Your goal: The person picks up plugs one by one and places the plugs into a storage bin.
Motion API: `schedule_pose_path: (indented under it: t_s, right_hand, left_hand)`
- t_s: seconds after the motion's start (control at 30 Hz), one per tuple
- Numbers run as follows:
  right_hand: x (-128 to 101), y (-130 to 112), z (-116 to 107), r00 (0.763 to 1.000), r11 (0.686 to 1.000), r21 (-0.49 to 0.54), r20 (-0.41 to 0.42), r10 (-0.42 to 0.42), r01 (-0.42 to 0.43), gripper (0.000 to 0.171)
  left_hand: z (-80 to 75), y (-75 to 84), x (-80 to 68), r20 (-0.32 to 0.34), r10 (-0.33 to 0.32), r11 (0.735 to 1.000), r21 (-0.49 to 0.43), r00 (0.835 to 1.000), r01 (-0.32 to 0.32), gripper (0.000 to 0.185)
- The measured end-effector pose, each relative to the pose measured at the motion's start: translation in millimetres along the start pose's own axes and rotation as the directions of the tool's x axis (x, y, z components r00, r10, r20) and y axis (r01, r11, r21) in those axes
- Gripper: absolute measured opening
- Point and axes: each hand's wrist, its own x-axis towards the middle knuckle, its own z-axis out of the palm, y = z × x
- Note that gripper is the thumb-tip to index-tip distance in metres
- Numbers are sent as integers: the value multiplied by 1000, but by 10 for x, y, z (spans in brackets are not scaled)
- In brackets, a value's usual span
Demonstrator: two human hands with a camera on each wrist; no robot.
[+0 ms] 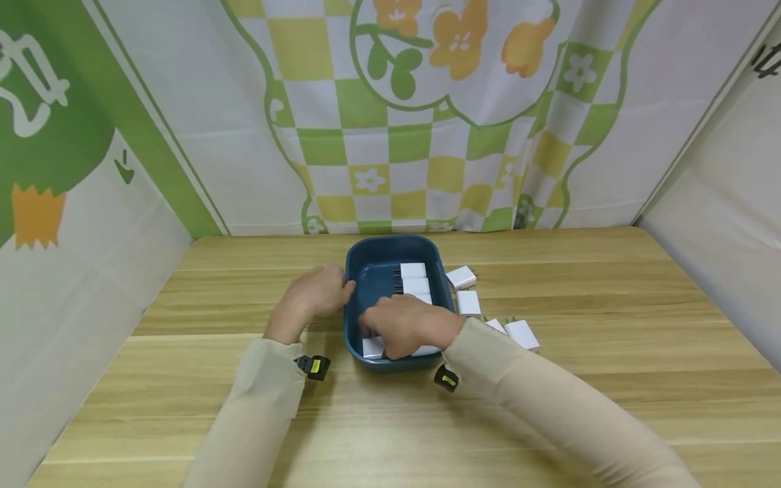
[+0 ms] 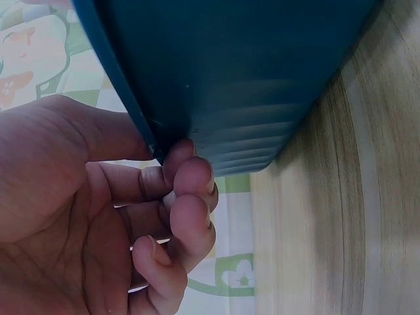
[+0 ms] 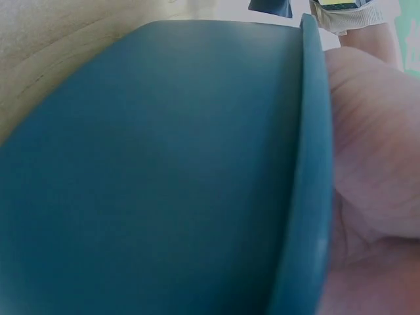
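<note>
The left hand (image 1: 314, 293) pinches the left rim of the blue box (image 1: 393, 367) between thumb and fingers, while the right hand (image 1: 405, 325) bends its fingers inside, at the white charger (image 1: 373, 348) in the near left corner, whether pinching it I cannot tell.

Left hand (image 1: 312, 297): fingers (image 2: 190, 216) curled, left forearm (image 1: 253, 413) aimed 1 o'clock. Right hand (image 1: 407, 325): fingers bent down, right forearm (image 1: 561, 407) aimed 10 o'clock.
</note>
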Motion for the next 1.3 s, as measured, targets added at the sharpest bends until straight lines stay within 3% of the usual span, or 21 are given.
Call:
schedule_pose_path:
  t_s: [1.17, 1.3]
  right_hand:
    - [-29, 30, -14, 1000, 999, 49, 21, -10, 9, 28]
    - [-53, 38, -18, 1000, 998, 65, -6, -22, 22, 26]
  left_hand:
    - [-8, 9, -9, 7, -6, 1000, -18, 1000, 6, 42]
    - [-4, 6, -9, 4, -3, 1000, -20, 1000, 3, 42]
